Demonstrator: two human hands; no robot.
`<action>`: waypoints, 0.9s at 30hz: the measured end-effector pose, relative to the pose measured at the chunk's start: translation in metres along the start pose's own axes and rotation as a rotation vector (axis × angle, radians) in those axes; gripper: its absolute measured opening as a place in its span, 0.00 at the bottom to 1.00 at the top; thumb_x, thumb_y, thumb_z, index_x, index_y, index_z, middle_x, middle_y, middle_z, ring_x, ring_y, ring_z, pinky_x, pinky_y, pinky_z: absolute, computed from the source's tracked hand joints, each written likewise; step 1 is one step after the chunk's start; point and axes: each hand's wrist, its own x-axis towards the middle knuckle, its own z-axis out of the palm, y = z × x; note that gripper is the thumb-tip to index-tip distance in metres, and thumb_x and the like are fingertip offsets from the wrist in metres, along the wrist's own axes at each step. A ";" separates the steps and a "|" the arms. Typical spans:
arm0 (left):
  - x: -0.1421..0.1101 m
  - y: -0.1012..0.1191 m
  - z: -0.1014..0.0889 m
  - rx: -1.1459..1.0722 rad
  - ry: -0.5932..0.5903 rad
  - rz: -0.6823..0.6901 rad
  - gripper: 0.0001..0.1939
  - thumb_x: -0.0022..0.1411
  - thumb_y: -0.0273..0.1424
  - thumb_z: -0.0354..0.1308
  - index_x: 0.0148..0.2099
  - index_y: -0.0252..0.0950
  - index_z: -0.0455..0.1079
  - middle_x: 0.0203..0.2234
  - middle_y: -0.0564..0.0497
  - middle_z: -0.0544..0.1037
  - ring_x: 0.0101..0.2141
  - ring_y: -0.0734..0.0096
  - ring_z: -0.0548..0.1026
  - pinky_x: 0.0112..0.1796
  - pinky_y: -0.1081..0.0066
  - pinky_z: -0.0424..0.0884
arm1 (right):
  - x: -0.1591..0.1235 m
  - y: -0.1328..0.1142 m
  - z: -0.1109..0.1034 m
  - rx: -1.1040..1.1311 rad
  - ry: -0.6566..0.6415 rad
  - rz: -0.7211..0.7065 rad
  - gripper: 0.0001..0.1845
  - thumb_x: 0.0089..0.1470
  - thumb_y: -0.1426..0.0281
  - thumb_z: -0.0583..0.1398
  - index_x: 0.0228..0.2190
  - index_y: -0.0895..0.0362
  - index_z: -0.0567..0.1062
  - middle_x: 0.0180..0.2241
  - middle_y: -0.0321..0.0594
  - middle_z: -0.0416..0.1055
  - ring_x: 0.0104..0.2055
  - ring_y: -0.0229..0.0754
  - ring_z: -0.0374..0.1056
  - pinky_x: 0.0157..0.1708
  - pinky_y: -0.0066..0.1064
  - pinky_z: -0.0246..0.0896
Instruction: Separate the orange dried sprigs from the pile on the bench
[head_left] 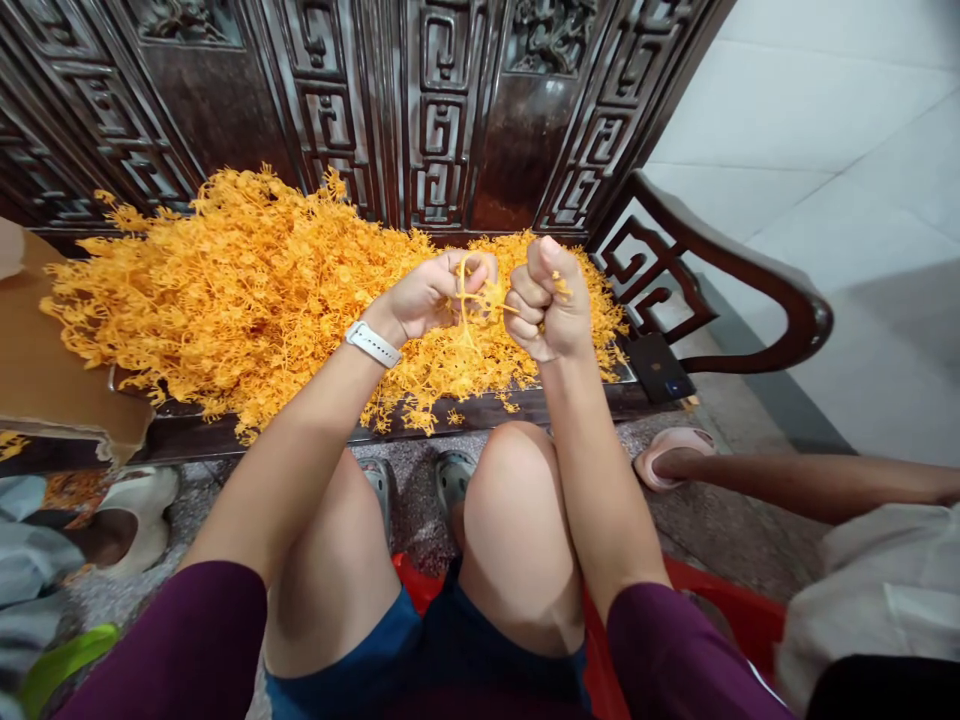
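Observation:
A big heap of orange plastic sprigs [240, 280] lies on a dark carved wooden bench [525, 405] in front of me. My left hand [427, 295], with a white watch [373, 343] on the wrist, is closed round a small orange sprig piece [480, 298]. My right hand [551, 300] is a fist beside it, pinching the other end of that same piece. Both hands hover just above the heap's right part.
The bench's curved armrest [750, 280] rises at right, with a dark phone [660, 368] on the seat corner. A cardboard box [52, 380] sits at left. Another person's leg [810, 485] and pink slipper [671, 452] are at right. A red stool [735, 610] is beneath me.

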 end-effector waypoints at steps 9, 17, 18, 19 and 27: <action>0.001 0.005 -0.023 -0.149 -0.188 -0.112 0.17 0.54 0.35 0.73 0.26 0.38 0.66 0.23 0.53 0.62 0.20 0.78 0.60 0.25 0.68 0.64 | -0.001 0.004 -0.053 0.075 -0.231 -0.106 0.36 0.39 0.37 0.72 0.21 0.50 0.62 0.16 0.28 0.53 0.17 0.33 0.47 0.14 0.26 0.44; 0.007 -0.004 -0.015 -0.092 -0.155 -0.151 0.17 0.50 0.39 0.78 0.27 0.38 0.73 0.23 0.53 0.67 0.21 0.78 0.61 0.22 0.73 0.60 | 0.031 0.041 -0.060 0.618 0.580 0.321 0.38 0.68 0.40 0.36 0.44 0.55 0.70 0.42 0.51 0.73 0.40 0.46 0.74 0.31 0.35 0.72; 0.009 -0.005 -0.012 -0.068 -0.160 -0.140 0.16 0.51 0.39 0.77 0.28 0.38 0.74 0.24 0.52 0.69 0.22 0.78 0.63 0.23 0.72 0.60 | 0.028 0.041 -0.055 0.628 0.567 0.297 0.36 0.69 0.42 0.39 0.45 0.56 0.70 0.40 0.49 0.73 0.37 0.44 0.73 0.31 0.33 0.71; 0.010 -0.007 -0.009 -0.034 -0.168 -0.123 0.15 0.52 0.40 0.77 0.29 0.38 0.75 0.25 0.52 0.70 0.23 0.77 0.63 0.24 0.72 0.59 | 0.025 0.041 -0.050 0.607 0.537 0.260 0.33 0.70 0.43 0.42 0.44 0.57 0.71 0.39 0.47 0.73 0.35 0.41 0.72 0.31 0.31 0.70; 0.012 -0.004 0.009 0.191 -0.007 0.125 0.22 0.55 0.49 0.74 0.27 0.37 0.73 0.19 0.55 0.65 0.23 0.75 0.57 0.28 0.68 0.53 | 0.013 0.041 -0.017 -0.300 0.169 -0.193 0.25 0.59 0.45 0.67 0.30 0.54 0.75 0.27 0.32 0.68 0.26 0.35 0.60 0.28 0.30 0.55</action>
